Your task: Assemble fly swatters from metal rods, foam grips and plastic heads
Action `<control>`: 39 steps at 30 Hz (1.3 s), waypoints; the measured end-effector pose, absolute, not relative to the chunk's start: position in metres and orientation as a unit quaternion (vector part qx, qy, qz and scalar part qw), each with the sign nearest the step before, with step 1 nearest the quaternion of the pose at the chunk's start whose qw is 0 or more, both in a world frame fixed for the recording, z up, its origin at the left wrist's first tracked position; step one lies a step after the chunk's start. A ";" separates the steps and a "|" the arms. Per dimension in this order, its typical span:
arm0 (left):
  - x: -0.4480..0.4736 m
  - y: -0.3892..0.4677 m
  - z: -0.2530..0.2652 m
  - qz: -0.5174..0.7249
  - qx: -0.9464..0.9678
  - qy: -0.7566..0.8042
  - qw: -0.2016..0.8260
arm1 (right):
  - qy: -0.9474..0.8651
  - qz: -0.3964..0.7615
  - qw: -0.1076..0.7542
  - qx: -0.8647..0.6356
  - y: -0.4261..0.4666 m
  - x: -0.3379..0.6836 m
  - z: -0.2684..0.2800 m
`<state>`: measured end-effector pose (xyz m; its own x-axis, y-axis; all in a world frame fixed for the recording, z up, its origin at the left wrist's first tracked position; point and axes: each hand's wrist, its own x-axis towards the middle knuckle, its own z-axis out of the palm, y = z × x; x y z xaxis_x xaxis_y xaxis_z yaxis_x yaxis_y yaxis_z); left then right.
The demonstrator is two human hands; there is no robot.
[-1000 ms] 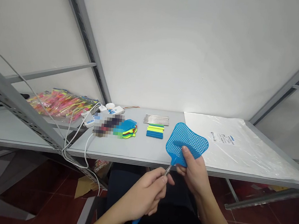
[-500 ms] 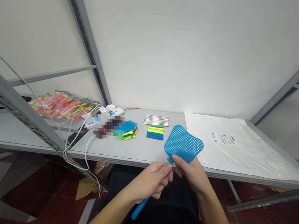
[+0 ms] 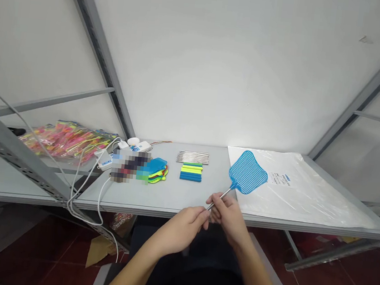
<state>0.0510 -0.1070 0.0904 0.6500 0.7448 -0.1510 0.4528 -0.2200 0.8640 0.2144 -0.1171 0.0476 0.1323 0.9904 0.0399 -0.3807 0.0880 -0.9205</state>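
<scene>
A blue fly swatter (image 3: 248, 173) is held in both hands over the table's front edge, its mesh head up and to the right. Between the head and my fingers shows a thin silver rod. My right hand (image 3: 228, 215) is closed round this rod. Lower down, my left hand (image 3: 185, 226) is closed on the swatter's lower end, and its fingers hide the handle. Beyond my hands lie a row of blue, green and yellow handles (image 3: 191, 172) and a row of silver rods (image 3: 193, 157). Several swatter heads (image 3: 157, 167) are piled to the left.
A white plastic-wrapped sheet (image 3: 306, 201) with a label covers the table's right side. On the left are power strips (image 3: 105, 159), white cables (image 3: 100, 196) and bagged colourful goods (image 3: 70, 140). A metal shelf post (image 3: 20, 150) stands at the left.
The swatter's head has moved up and right, away from my left hand, and a silver rod now shows below it. My right hand has shifted from the head onto the rod.
</scene>
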 end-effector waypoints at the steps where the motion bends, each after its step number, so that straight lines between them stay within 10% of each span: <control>1: 0.050 -0.104 0.090 0.144 0.769 0.392 0.483 | -0.380 0.545 0.629 -0.403 -0.116 0.214 0.046; 39: -0.012 -0.083 0.091 0.052 0.739 0.387 0.549 | -0.363 0.438 0.713 -0.410 -0.094 0.264 0.081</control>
<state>-0.0124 -0.0827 0.0912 0.6945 0.6293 -0.3487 0.5150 -0.0963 0.8518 0.2640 -0.0935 0.0811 0.3533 0.9220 0.1585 -0.3258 0.2801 -0.9030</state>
